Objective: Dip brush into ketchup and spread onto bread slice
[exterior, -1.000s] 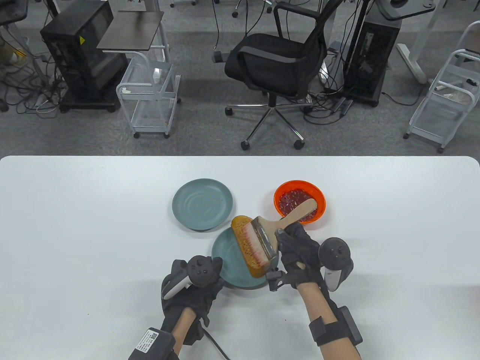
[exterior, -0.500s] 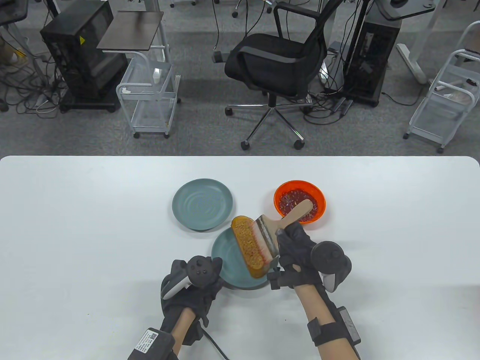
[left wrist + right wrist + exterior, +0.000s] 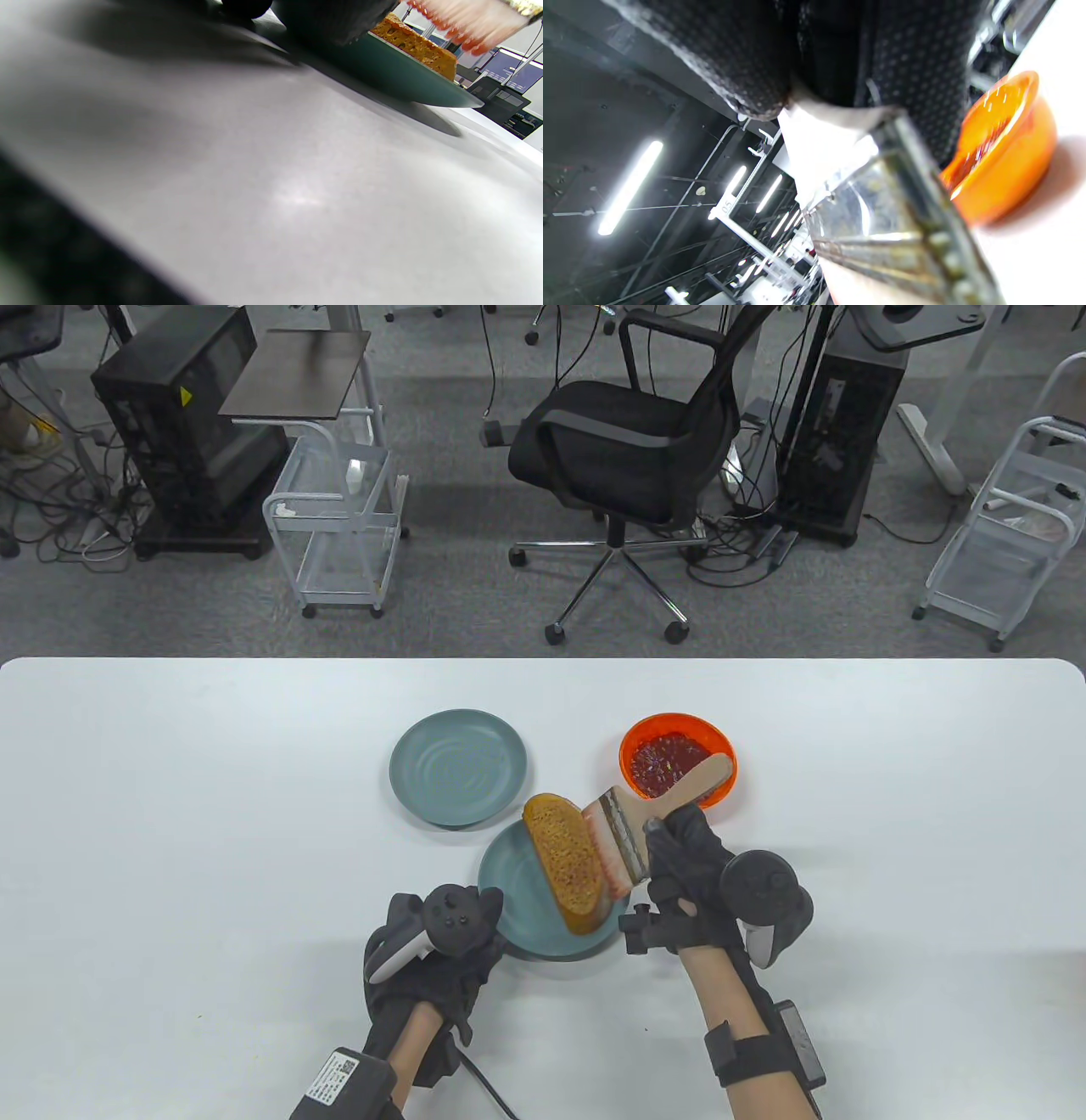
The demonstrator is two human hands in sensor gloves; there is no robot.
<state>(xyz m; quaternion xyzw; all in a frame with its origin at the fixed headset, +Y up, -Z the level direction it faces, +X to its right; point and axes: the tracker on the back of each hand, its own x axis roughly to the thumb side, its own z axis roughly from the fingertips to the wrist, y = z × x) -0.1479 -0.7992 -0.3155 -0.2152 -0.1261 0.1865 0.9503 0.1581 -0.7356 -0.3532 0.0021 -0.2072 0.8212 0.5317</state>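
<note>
A bread slice (image 3: 564, 858) lies on a teal plate (image 3: 513, 891) near the table's front middle; it also shows in the left wrist view (image 3: 418, 44). My right hand (image 3: 683, 857) grips the wooden handle of a wide flat brush (image 3: 624, 840), whose red-tipped bristles rest at the slice's right edge. The brush's metal band fills the right wrist view (image 3: 882, 220). An orange bowl of ketchup (image 3: 677, 759) stands just behind the brush handle. My left hand (image 3: 441, 937) rests at the plate's left rim (image 3: 407, 76); whether its fingers hold the rim is hidden.
A second teal plate (image 3: 458, 766) sits behind and to the left of the bread plate. The white table (image 3: 170, 831) ends at a far edge, with an office chair (image 3: 628, 449) and carts on the floor beyond.
The brush has swept right across the bread, from covering its middle to its right edge, and my right hand moved right with it. My left hand has not moved.
</note>
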